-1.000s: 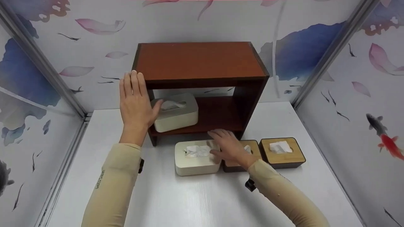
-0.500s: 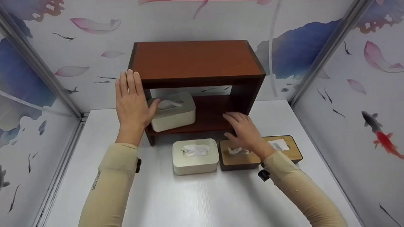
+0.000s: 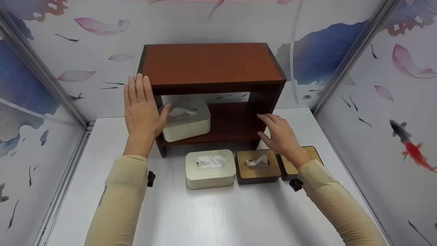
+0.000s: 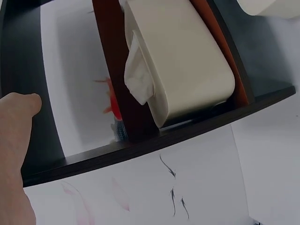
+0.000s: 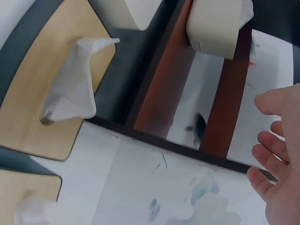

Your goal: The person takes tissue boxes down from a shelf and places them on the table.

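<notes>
A brown wooden shelf (image 3: pixel 211 63) stands at the back of the table. My left hand (image 3: pixel 141 112) lies with straight fingers along its upper left front corner, thumb apart. On the inner board at the left sits a cream tissue box (image 3: pixel 188 129), turned slightly askew; the left wrist view shows its tissue (image 4: pixel 139 75) poking out. My right hand (image 3: pixel 280 136), fingers loosely bent and holding nothing, is at the front edge of the shelf's right side panel. Whether its fingertips touch the panel I cannot tell.
In front of the shelf, a second cream tissue box (image 3: pixel 210 179) stands beside a wood-topped tissue box (image 3: pixel 244 171). Another wood-topped box (image 3: pixel 288 168) at the right is partly hidden by my right wrist. Patterned white walls (image 3: pixel 362 112) enclose the white table (image 3: pixel 205 218).
My right hand has moved right and away from me, from over the front boxes to the shelf's right side. The left hand keeps its place on the shelf corner. The view has shifted slightly.
</notes>
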`<action>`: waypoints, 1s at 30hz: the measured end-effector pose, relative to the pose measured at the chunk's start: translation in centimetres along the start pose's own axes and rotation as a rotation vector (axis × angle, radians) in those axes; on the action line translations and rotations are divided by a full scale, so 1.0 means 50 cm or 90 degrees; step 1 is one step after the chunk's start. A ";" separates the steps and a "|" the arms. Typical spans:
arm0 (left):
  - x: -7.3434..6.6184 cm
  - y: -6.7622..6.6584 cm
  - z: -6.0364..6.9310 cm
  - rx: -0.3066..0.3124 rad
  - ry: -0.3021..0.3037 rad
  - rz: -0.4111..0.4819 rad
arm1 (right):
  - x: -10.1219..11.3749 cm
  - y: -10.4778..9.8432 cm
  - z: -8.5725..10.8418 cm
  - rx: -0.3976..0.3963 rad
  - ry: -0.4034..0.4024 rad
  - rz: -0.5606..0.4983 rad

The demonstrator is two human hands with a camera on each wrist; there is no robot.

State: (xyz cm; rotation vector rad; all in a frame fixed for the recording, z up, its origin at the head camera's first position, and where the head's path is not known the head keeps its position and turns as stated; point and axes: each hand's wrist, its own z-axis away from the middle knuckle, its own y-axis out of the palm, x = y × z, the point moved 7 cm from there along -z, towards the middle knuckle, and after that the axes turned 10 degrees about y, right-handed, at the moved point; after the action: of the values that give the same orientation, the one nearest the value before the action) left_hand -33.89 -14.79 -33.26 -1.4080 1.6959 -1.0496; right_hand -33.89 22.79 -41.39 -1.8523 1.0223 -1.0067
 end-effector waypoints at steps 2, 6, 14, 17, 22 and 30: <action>0.000 -0.001 0.002 -0.006 -0.001 0.003 | -0.012 -0.008 -0.002 -0.007 0.008 -0.006; -0.014 0.000 0.013 -0.053 0.017 0.002 | -0.038 -0.021 -0.006 -0.008 0.035 -0.014; -0.095 0.039 0.062 -0.162 0.178 0.001 | -0.070 -0.038 -0.009 0.003 0.103 -0.008; -0.121 0.074 0.069 -0.116 0.209 0.007 | -0.074 -0.047 -0.012 -0.001 0.117 -0.003; -0.140 0.132 0.065 -0.031 0.191 0.043 | -0.082 -0.069 -0.018 -0.029 0.165 0.002; -0.126 0.205 0.038 0.101 0.103 0.097 | -0.064 -0.104 -0.039 -0.059 0.200 -0.003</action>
State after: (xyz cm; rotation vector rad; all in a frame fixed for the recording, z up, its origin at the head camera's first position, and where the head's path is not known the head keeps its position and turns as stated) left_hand -35.47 -8.01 -43.24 -1.1013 1.7605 -1.2100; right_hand -35.33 27.13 -36.90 -1.8059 1.2666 -1.3024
